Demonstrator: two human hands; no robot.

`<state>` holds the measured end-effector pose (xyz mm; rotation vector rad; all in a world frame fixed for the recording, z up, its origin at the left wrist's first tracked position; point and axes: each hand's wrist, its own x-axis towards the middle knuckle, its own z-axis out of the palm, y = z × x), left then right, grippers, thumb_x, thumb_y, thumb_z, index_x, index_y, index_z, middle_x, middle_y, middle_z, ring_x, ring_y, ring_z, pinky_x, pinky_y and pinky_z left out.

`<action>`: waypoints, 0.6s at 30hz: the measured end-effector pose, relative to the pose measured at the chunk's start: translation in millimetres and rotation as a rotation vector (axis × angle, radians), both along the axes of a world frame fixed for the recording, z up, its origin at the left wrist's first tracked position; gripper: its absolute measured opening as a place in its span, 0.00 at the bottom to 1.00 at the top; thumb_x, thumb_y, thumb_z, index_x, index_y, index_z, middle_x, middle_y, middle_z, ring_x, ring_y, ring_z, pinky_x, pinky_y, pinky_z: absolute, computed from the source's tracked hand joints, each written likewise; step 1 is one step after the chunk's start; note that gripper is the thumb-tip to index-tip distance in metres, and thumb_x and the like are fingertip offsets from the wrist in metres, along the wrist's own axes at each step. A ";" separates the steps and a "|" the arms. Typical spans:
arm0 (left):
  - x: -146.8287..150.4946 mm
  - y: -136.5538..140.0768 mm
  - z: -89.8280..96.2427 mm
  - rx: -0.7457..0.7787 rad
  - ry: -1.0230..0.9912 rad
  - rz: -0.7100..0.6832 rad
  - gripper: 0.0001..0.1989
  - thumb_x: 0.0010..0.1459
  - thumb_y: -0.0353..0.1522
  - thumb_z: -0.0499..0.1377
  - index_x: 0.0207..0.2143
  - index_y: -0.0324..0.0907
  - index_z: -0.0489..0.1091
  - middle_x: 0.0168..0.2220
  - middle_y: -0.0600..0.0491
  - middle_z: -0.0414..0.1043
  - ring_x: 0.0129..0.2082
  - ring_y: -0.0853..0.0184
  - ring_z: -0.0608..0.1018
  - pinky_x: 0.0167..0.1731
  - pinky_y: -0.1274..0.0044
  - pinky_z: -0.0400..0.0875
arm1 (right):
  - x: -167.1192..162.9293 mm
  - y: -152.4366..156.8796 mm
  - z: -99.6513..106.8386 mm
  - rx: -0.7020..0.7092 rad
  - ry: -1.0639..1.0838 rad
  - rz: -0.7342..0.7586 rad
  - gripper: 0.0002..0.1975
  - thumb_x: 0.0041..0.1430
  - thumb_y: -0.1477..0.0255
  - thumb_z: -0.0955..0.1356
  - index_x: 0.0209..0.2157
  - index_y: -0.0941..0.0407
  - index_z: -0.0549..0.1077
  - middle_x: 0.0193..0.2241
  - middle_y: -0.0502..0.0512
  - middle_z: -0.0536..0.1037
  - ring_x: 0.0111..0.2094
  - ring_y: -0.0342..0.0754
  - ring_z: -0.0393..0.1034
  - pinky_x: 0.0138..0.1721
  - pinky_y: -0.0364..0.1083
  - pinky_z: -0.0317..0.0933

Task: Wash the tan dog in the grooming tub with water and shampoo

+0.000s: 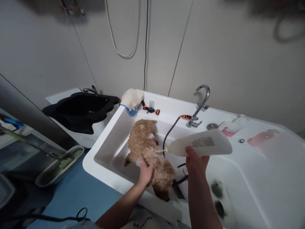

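A small curly tan dog (146, 149) stands in a white grooming tub (105, 140), its head toward the near rim. My left hand (145, 171) rests on the dog's wet fur at its side, fingers spread into the coat. My right hand (195, 160) grips a translucent squeeze bottle (202, 143) held sideways, its yellow nozzle pointing at the dog's back. A dark hose (170, 132) runs from the chrome tap (200, 106) down into the tub beside the dog.
A folded towel (132, 98) lies on the tub's back corner. Pink bottles (260, 137) and a white tub (230, 128) sit on the ledge at right. A black basin (82, 109) stands at left, a grey tray (59, 165) on the blue floor below.
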<state>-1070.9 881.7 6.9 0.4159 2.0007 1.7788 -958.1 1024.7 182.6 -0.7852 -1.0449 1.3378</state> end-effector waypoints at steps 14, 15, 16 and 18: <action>-133.6 36.9 36.3 -0.162 0.902 -0.600 0.23 0.51 0.41 0.71 0.50 0.46 0.82 0.62 0.39 0.75 0.68 0.41 0.68 0.72 0.55 0.52 | -101.8 25.5 -18.6 0.013 0.004 0.065 0.26 0.38 0.66 0.79 0.43 0.55 0.77 0.36 0.53 0.83 0.42 0.53 0.78 0.51 0.59 0.73; -140.7 40.2 38.9 -0.163 0.924 -0.615 0.25 0.49 0.42 0.73 0.50 0.45 0.82 0.61 0.39 0.75 0.68 0.40 0.68 0.71 0.55 0.52 | -107.9 29.3 -16.4 0.011 0.027 0.042 0.27 0.38 0.66 0.79 0.43 0.55 0.77 0.36 0.52 0.83 0.42 0.53 0.78 0.52 0.59 0.73; -151.3 44.7 43.4 -0.214 0.917 -0.558 0.28 0.48 0.43 0.74 0.51 0.44 0.81 0.62 0.37 0.74 0.68 0.38 0.67 0.71 0.53 0.51 | -113.1 33.1 -12.9 0.020 0.036 0.042 0.27 0.37 0.66 0.79 0.43 0.55 0.77 0.37 0.52 0.83 0.43 0.53 0.78 0.52 0.59 0.73; -179.5 56.9 54.9 -0.402 0.778 -0.343 0.27 0.51 0.42 0.71 0.51 0.40 0.80 0.59 0.34 0.76 0.65 0.37 0.70 0.68 0.52 0.55 | -121.1 40.0 -3.2 0.073 0.046 0.039 0.29 0.37 0.68 0.80 0.45 0.55 0.77 0.40 0.53 0.83 0.44 0.54 0.78 0.53 0.59 0.73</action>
